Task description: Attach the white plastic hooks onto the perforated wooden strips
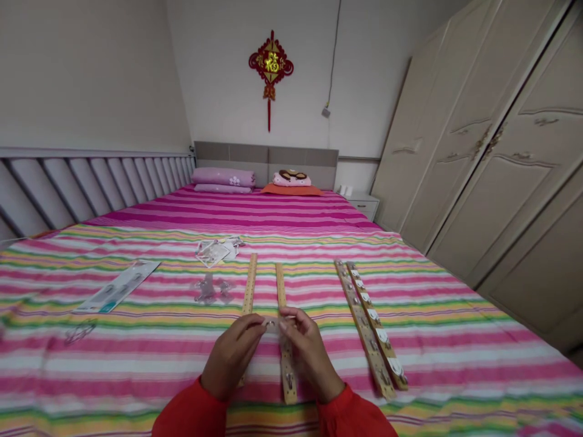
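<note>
My left hand (234,355) and my right hand (310,352) pinch opposite edges of a small clear adhesive hook (271,325), whose metal part shows between them. They are above a pale wooden strip (280,288), partly hidden by my right fingers. Near the strip's closest end sits a metal hook (288,381). A second wooden strip (249,288), marked with rows of holes or dots, runs beneath my left hand. To the right lie a strip with metal hooks (364,325) and another strip with white hooks (378,328).
Several loose clear hooks (207,289) lie left of the strips, with a heap of packaging (217,250) behind them. Further left are a long hook package (119,286) and a piece of thin clear plastic (81,331). All rest on a striped bedsheet (173,358).
</note>
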Motion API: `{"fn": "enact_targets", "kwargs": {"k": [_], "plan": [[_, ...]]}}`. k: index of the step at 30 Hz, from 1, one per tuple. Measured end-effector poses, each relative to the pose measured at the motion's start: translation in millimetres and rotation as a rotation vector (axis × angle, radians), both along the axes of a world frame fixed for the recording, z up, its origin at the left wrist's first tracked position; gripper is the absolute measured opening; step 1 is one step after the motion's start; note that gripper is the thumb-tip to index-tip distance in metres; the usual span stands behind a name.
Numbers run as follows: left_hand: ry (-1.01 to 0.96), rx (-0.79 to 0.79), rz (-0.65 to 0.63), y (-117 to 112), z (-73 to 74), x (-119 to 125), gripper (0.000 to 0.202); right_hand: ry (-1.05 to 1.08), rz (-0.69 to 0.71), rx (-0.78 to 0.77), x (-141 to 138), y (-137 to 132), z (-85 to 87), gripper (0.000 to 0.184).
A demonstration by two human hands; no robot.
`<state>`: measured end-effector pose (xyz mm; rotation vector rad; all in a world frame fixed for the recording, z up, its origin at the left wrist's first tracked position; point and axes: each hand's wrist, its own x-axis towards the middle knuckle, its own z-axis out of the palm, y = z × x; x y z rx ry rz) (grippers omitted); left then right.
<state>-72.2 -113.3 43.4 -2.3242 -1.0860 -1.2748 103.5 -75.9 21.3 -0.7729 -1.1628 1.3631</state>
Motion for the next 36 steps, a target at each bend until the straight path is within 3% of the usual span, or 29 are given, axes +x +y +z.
{"fn": "enact_targets", "kwargs": {"k": [3, 5, 8, 12, 18, 21, 25, 31, 36], "plan": [[0.029, -0.010, -0.027, -1, 2.8, 2, 0.019, -0.133, -0.002, 0.126, 2, -8, 8.5, 0.033], [0.037, -0.015, -0.034, -2, 3.5, 3, 0.019, -0.168, 0.019, 0.161, 3, -11, 10.9, 0.023], [0.035, -0.027, -0.040, -4, 2.8, 3, 0.019, -0.091, 0.029, 0.146, 4, -10, 5.2, 0.008], [0.006, -0.047, -0.027, -4, 1.0, -1, 0.018, 0.094, 0.036, 0.045, 8, -7, -7.0, 0.002], [0.025, -0.079, -0.056, -5, 5.9, 7, 0.020, -0.029, 0.081, 0.106, 10, -13, 3.6, 0.026], [0.022, -0.093, -0.089, -6, 7.6, 13, 0.022, -0.072, 0.083, 0.139, 7, -15, 6.8, 0.014], [0.005, -0.086, -0.084, -5, 5.7, 11, 0.020, 0.067, 0.060, 0.067, 7, -13, -0.4, 0.005], [-0.060, -0.102, -0.020, -4, 5.7, 2, 0.018, 0.176, -0.034, -0.069, 16, -13, -7.8, 0.021], [-0.087, -0.105, -0.024, -3, 7.8, 6, 0.017, 0.005, -0.030, 0.043, 21, -17, -5.0, 0.029]]}}
